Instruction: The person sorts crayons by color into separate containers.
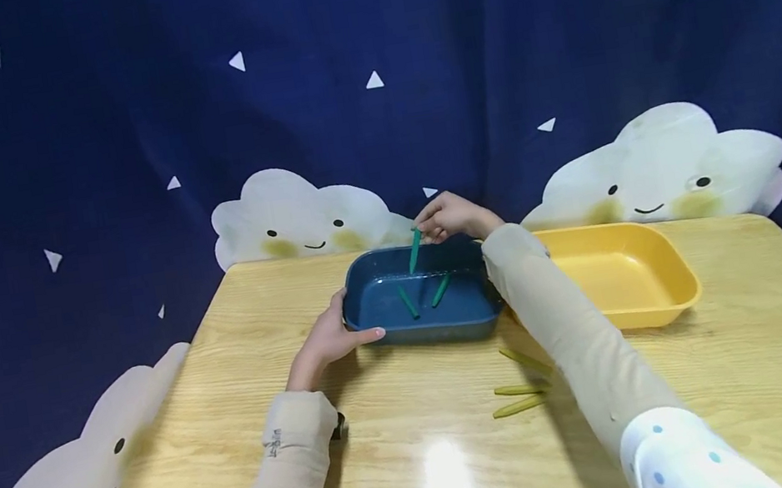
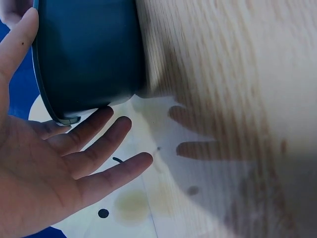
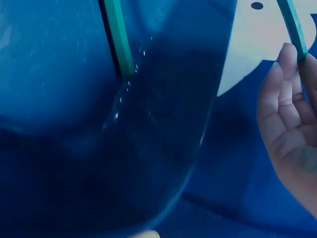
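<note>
A dark blue rectangular tub (image 1: 442, 329) stands on the table with two green crayons (image 1: 409, 302) lying on its floor. My right hand (image 1: 453, 216) is above the tub's back rim and pinches a third green crayon (image 1: 415, 249) by its upper end. That crayon hangs tilted, tip downward, over the tub. At the tub's left end is my left hand (image 1: 332, 333), its thumb along the front rim. The left wrist view shows that hand's spread, straight fingers (image 2: 101, 153), with fingertips right at the tub's outer wall.
A yellow tub (image 1: 677, 277) stands to the right, partly behind my right forearm. Several yellow crayons (image 1: 520, 406) lie on the wooden table (image 1: 401, 411) in front of the tubs, close to that forearm. A dark blue curtain (image 1: 324, 1) with white clouds hangs behind.
</note>
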Tool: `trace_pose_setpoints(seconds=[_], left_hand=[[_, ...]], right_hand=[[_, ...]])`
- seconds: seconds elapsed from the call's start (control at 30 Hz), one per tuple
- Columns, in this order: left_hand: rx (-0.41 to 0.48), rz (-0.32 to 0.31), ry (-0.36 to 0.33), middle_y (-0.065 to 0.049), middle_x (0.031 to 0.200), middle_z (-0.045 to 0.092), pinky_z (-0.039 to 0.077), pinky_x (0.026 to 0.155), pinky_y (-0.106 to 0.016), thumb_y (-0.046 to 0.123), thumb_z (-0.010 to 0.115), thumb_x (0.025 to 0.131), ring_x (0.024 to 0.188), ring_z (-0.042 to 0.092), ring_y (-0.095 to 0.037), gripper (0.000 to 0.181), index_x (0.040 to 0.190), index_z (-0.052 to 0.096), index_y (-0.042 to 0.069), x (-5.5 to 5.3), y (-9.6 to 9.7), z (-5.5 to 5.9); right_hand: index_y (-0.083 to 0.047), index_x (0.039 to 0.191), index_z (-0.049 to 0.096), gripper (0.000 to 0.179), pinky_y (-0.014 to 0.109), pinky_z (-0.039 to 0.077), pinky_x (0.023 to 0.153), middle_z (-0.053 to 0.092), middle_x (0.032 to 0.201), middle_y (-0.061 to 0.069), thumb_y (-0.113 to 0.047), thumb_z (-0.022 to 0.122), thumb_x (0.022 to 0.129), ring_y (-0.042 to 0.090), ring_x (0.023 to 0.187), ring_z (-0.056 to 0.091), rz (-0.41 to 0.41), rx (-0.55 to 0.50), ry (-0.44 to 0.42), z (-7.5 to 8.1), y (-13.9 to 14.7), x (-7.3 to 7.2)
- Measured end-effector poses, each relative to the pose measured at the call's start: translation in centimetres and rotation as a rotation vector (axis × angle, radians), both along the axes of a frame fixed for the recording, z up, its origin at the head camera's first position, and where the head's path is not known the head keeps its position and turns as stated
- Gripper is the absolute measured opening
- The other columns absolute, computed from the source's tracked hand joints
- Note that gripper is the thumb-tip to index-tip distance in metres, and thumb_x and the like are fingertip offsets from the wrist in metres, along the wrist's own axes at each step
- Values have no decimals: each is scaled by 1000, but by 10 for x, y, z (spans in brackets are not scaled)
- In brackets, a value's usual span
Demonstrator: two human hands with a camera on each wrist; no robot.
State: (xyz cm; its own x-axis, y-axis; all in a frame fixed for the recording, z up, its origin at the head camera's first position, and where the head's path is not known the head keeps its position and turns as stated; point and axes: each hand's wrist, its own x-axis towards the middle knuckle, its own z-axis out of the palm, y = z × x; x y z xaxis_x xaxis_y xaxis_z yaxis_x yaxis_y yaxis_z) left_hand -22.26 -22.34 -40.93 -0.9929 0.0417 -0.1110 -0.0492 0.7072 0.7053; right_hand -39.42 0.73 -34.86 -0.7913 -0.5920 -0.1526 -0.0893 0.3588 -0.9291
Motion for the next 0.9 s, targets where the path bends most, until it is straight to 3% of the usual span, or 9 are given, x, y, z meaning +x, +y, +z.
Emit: trace_pose_setpoints(seconds=[0.17,0.43,0.77,0.9], left_hand=[[-3,4,-4,-22,143,28,29,101,-47,36,75,73,128,32,-34,101,145,13,2,0,0,-2],[-9,15,-10,-20,143,29,30,101,-46,37,76,72,127,33,-34,101,145,14,3,-2,-2,0],[-4,29,-15,-19,143,31,31,101,-46,36,77,72,126,35,-33,101,144,16,3,-3,-1,0],[4,36,-12,-20,143,30,30,101,-46,33,77,72,127,34,-33,100,144,15,2,-2,-2,1]], right_hand=[[13,112,57,26,29,52,63,64,77,11,0,53,90,16,63,60,51,84,17,-10,-6,-2],[13,112,57,26,33,52,68,63,69,5,1,52,90,13,63,61,168,206,-42,-22,-18,-6],[17,115,53,29,37,52,70,64,71,9,3,51,90,16,64,61,224,216,-88,-33,-22,-4],[15,115,54,28,36,52,69,64,76,12,3,51,89,16,65,61,254,244,-90,-44,-28,-10]])
